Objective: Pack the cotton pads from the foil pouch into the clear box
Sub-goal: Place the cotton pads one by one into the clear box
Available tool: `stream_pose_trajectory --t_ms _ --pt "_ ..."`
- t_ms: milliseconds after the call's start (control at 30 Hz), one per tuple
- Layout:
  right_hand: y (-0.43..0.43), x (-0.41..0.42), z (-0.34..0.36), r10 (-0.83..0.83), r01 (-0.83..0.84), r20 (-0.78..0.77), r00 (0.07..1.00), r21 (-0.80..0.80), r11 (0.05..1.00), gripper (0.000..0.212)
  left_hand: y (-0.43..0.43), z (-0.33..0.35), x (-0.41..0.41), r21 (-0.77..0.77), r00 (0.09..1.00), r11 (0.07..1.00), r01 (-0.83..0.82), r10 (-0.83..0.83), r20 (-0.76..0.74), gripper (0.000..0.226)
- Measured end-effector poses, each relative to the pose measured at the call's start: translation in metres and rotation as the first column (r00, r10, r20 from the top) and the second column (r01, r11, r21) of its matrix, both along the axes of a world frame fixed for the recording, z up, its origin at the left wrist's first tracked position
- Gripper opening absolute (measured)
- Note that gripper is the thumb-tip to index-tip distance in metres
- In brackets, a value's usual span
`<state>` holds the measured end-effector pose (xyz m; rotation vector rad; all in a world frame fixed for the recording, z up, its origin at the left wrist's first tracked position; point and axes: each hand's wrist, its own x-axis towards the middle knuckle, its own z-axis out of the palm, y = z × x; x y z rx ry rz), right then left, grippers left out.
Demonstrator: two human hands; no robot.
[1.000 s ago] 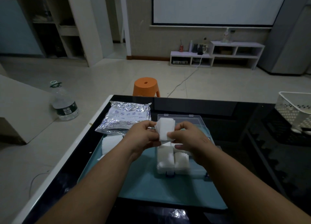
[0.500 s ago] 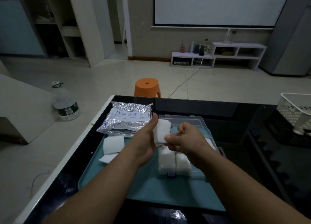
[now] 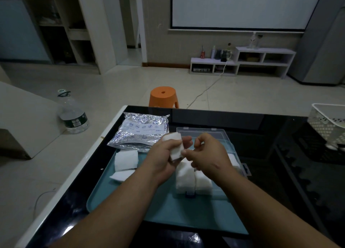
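1. A stack of cotton pads (image 3: 175,151) is grasped in the left hand (image 3: 162,154) fingers, above the clear box (image 3: 220,135). The right hand (image 3: 207,154) fingers are curled, thumb at the stack's edge; a pinch cannot be told.
2. The stack is best squared, then lowered upright beside the packed pads (image 3: 186,178).
3. Box walls are to be cleared. The foil pouch (image 3: 141,134) lies just left; the dark worktop (image 3: 280,154) to the right is open.

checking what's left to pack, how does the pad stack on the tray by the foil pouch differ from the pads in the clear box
The tray stack lies loose on the teal tray, left of the clear box; the boxed pads sit inside it. The tray stack is one pile; the boxed pads form two bundles side by side. Both are white cotton.
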<state>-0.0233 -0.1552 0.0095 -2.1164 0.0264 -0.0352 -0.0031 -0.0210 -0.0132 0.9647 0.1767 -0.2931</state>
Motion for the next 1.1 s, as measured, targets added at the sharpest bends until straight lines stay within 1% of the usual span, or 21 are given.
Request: stream_pose_trajectory --t_ms 67,133,167,200,267,300,367,433,500,567,633,700,767,833,900,967,1033,1100 --pt "-0.001 0.002 -0.001 0.006 0.0 0.082 0.997 -0.069 0.998 0.028 0.001 0.002 -0.001 -0.03 1.0 1.0 0.003 -0.002 0.014 0.036" --pt "-0.001 0.003 0.0 0.06 -0.036 0.155 0.986 -0.156 0.987 0.031 0.003 0.003 -0.002 -0.03 0.999 0.999 0.024 -0.023 0.024 0.042" --pt "-0.001 0.003 0.001 0.097 -0.06 0.179 0.979 -0.199 0.978 0.039 0.004 0.003 -0.001 -0.018 0.999 0.999 0.043 -0.043 0.032 0.046" --pt "-0.001 0.003 0.002 0.144 -0.1 0.183 0.973 -0.232 0.968 0.054 0.004 0.002 -0.001 0.001 0.997 0.998 0.067 -0.066 0.041 0.051" --pt "-0.002 0.001 0.005 0.251 -0.208 0.127 0.96 -0.277 0.938 0.089 0.004 -0.001 0.0 0.041 0.989 0.991 0.126 -0.129 0.072 0.062" --pt "-0.003 -0.001 0.007 0.299 -0.257 0.096 0.95 -0.306 0.917 0.1 0.003 -0.002 0.001 0.057 0.981 0.985 0.165 -0.17 0.09 0.07" --pt "-0.003 -0.002 0.01 0.365 -0.317 0.066 0.929 -0.372 0.873 0.111 0.001 -0.003 -0.001 0.083 0.961 0.967 0.24 -0.249 0.123 0.077" --pt "-0.002 -0.003 0.011 0.395 -0.337 0.054 0.917 -0.423 0.841 0.117 -0.001 -0.004 -0.003 0.119 0.946 0.953 0.278 -0.293 0.139 0.075" --pt "-0.002 -0.001 0.01 0.402 -0.335 0.045 0.915 -0.474 0.814 0.117 -0.002 -0.005 -0.003 0.143 0.943 0.947 0.288 -0.306 0.129 0.074" --pt "-0.002 0.0 0.008 0.405 -0.326 0.049 0.913 -0.508 0.798 0.113 -0.001 -0.005 -0.003 0.156 0.948 0.946 0.284 -0.301 0.101 0.072" --pt "-0.003 0.001 0.007 0.409 -0.321 0.062 0.91 -0.52 0.792 0.108 -0.002 -0.003 -0.003 0.139 0.957 0.955 0.263 -0.277 0.088 0.067" --pt "-0.003 0.0 0.007 0.416 -0.324 0.059 0.907 -0.531 0.783 0.107 -0.003 -0.003 -0.003 0.099 0.962 0.966 0.237 -0.248 0.113 0.066" --pt "-0.003 -0.001 0.007 0.428 -0.348 0.038 0.903 -0.521 0.779 0.11 -0.004 -0.004 -0.003 0.098 0.966 0.972 0.214 -0.226 0.128 0.063" --pt "-0.002 -0.001 0.006 0.435 -0.361 0.031 0.9 -0.505 0.784 0.114 -0.005 -0.006 -0.002 0.139 0.973 0.972 0.189 -0.204 0.105 0.06" --pt "-0.001 0.001 0.003 0.434 -0.349 0.047 0.9 -0.522 0.778 0.115 -0.004 -0.007 -0.002 0.164 0.974 0.968 0.192 -0.209 0.092 0.061" --pt "-0.001 0.005 0.0 0.416 -0.321 0.061 0.907 -0.538 0.779 0.112 -0.004 -0.005 -0.003 0.153 0.97 0.964 0.217 -0.231 0.082 0.063" --pt "-0.002 0.008 -0.001 0.395 -0.306 0.069 0.916 -0.516 0.8 0.112 -0.004 -0.003 -0.004 0.133 0.97 0.966 0.223 -0.233 0.069 0.065" --pt "-0.005 0.007 -0.001 0.399 -0.318 0.071 0.914 -0.485 0.815 0.111 -0.005 -0.004 -0.003 0.13 0.976 0.972 0.196 -0.206 0.066 0.06"
